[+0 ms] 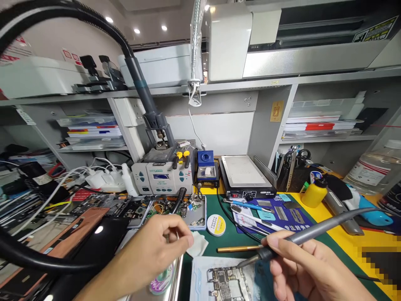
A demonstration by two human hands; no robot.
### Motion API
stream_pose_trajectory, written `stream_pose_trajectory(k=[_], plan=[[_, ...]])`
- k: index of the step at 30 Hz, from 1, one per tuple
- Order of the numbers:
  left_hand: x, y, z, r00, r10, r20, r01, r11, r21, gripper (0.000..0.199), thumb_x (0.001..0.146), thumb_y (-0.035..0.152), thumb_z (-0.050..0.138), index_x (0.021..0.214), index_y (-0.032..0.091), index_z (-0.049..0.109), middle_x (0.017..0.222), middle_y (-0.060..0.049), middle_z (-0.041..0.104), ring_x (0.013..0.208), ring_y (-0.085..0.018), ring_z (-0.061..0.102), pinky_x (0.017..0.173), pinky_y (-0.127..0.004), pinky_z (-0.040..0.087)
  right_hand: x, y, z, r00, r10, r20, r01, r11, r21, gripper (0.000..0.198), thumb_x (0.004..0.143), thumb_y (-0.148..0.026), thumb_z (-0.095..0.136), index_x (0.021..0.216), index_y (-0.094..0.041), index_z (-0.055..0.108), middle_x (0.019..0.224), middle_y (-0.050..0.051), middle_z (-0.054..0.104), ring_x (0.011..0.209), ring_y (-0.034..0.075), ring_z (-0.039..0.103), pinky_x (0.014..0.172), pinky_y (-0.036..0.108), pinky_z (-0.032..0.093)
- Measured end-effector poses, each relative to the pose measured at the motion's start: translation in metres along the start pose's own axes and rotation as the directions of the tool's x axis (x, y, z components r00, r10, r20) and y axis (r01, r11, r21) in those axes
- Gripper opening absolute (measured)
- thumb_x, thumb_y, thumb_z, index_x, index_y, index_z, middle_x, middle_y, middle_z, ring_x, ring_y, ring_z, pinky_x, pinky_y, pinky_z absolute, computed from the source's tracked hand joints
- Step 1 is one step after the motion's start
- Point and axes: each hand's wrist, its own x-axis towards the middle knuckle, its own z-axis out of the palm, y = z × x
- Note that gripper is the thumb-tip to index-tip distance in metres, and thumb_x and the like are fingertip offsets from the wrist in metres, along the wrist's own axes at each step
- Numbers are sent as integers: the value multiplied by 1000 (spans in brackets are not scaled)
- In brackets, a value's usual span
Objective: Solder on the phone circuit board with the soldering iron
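The soldering iron (316,230) lies across the fingers of the right hand (310,267), gripped like a pen, its grey handle running up and to the right while the dark tip slants down to the left. That tip sits just over the upper edge of the circuit board (230,284), which lies on a pale mat (200,278) at the near edge of the green bench (238,238); whether tip and board actually touch cannot be told. The right hand comes in from the lower right, thumb on top of the grip and fingers curled beneath.

The left hand (163,246) reaches in from the lower left with the wrist low and the knuckles raised, fingers pinched shut on a pair of slim tweezers (177,246) (only a thin metal sliver of them shows between the fingertips). Below it lies a small round tin (161,281) with a purplish rim.

Between the hands a brass-coloured rod (238,249) lies flat on the bench, and a white cloth scrap (197,244) sits just beside the left hand. Farther back stand a round yellow-labelled tin (216,224), a tray of small parts (181,209), a rework station (163,175) and a heating plate (246,175). A yellow bottle (314,193) stands to the right.
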Motion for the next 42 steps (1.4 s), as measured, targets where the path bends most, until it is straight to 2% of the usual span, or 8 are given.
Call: stream_pose_trajectory(k=[8,14,18,25,31,36,41,42], plan=[[3,-18,-24,998,-11,56,-4,967,256,28,96,36,56,83,14,67,69,3,62,65,-13,61,62,-26,47,7,-1,-7,1000,6,-1,-6,998,69,21,77,-29,81,72,-14,69,49,-1,68,39,14,64,31,19,52],[7,-37,-22,992,-124,18,105,902,418,26,95,36,60,108,14,64,103,-4,68,85,-18,68,74,-35,57,5,-2,-7,999,31,-37,-28,997,74,27,71,-31,86,80,-11,71,49,-1,67,40,14,62,32,19,51],[5,-39,-23,990,-144,-3,128,867,481,27,95,34,60,114,15,62,110,-6,66,90,-19,67,78,-38,57,4,-1,-6,1000,-7,-12,8,999,34,34,65,-38,90,64,-12,68,52,1,67,41,13,61,32,19,50],[0,-33,-33,993,-107,-49,116,809,577,25,95,37,59,101,13,65,96,-2,68,83,-18,68,74,-35,57,5,-1,-6,999,-7,-34,8,1000,26,29,63,-34,90,65,-12,71,49,2,67,39,15,61,32,21,51],[-6,-23,-39,996,-1,-87,50,828,559,29,97,39,55,88,13,65,75,2,64,67,-14,63,64,-29,53,7,1,-8,1000,-4,-6,4,1000,26,37,68,-44,86,55,-13,69,49,3,65,40,14,61,32,19,50],[-21,-5,-31,987,127,-96,-57,846,531,29,97,29,48,74,20,63,76,4,58,71,-13,55,64,-27,40,8,-2,-10,1000,-4,19,3,999,50,27,74,-40,83,76,-15,72,52,0,68,42,14,63,33,18,50],[-39,20,-4,980,197,25,-184,854,487,7,87,27,61,93,25,64,97,3,62,98,-17,58,89,-30,44,3,-6,-8,997,-26,75,23,999,46,17,82,-29,75,85,-14,68,56,-1,67,44,14,64,36,19,52],[-41,24,2,981,190,45,-188,852,489,18,83,28,67,101,26,65,106,2,63,110,-20,56,100,-34,41,2,-6,-8,996,-28,84,25,999,38,16,83,-28,73,84,-13,68,56,-1,67,45,14,64,36,20,52]])
